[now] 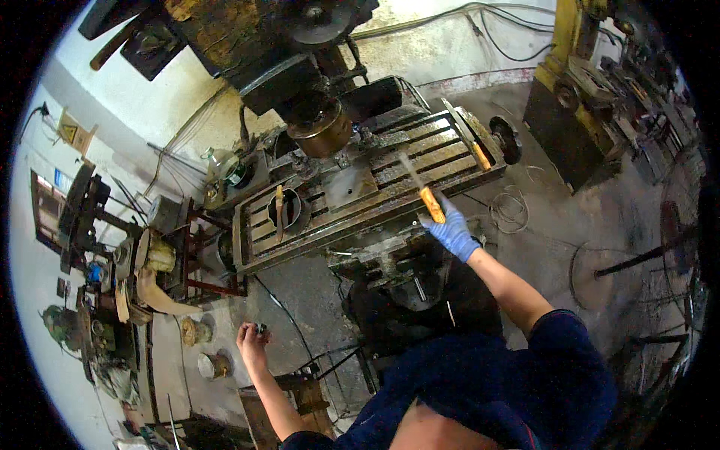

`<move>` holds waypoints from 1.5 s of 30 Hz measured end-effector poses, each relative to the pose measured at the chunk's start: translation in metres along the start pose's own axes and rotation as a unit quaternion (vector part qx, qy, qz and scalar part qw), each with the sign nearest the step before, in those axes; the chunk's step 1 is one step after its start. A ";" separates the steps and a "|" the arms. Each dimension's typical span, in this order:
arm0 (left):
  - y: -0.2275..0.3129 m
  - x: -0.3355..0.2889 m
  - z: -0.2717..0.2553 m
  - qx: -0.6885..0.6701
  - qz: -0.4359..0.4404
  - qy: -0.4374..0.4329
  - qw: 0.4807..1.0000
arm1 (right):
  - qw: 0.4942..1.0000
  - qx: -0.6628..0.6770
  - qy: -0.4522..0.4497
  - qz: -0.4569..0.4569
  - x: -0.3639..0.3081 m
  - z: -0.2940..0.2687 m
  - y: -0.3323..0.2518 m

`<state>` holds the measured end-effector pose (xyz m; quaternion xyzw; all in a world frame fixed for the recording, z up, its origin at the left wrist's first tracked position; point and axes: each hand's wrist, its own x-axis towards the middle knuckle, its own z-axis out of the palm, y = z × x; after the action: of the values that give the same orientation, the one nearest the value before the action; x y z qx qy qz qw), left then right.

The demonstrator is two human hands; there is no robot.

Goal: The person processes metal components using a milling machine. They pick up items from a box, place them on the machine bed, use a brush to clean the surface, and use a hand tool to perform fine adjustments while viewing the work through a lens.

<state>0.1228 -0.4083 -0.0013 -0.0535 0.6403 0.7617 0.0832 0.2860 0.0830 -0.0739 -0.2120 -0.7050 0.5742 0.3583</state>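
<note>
Brushing down the slotted machine surface (442,135) seems the step in hand. The gloved right hand (454,234) grips an orange-handled tool (429,198), probably a brush though its far end is blurred, at the surface's front edge. Well apart, the left hand (253,343) pinches a small dark object (260,328). The next stroke calls for a light, steady wrist.

I count two long metal tools with orange handles: the held tool (431,204) in my blue-gloved right hand (455,232), the lying tool (481,154) by the right edge of the slotted dark metal table (360,219). Near the table's left edge I have one round black bowl (300,207) and one slim wooden-handled tool (280,214). My bare left hand (253,343) has one small dark object (261,328).
</note>
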 end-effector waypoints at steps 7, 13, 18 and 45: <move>-0.027 0.005 -0.007 -0.041 -0.029 -0.023 0.998 | 0.824 -0.506 -0.256 0.002 0.024 -0.015 -0.140; -0.030 0.001 0.031 -0.080 -0.035 -0.039 0.995 | 0.770 -0.571 -0.286 0.011 0.076 0.042 -0.133; -0.035 -0.002 0.034 -0.077 -0.035 -0.054 0.995 | 0.786 -0.556 -0.269 0.036 0.105 0.068 -0.129; -0.039 0.043 0.285 0.250 0.131 -0.274 0.919 | 0.886 -0.311 -0.342 -0.040 0.070 -0.018 -0.067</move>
<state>0.0951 -0.1186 0.0029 0.2645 0.7633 0.5657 0.1654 0.2615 0.1277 0.0107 -0.0747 -0.9342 0.3473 0.0330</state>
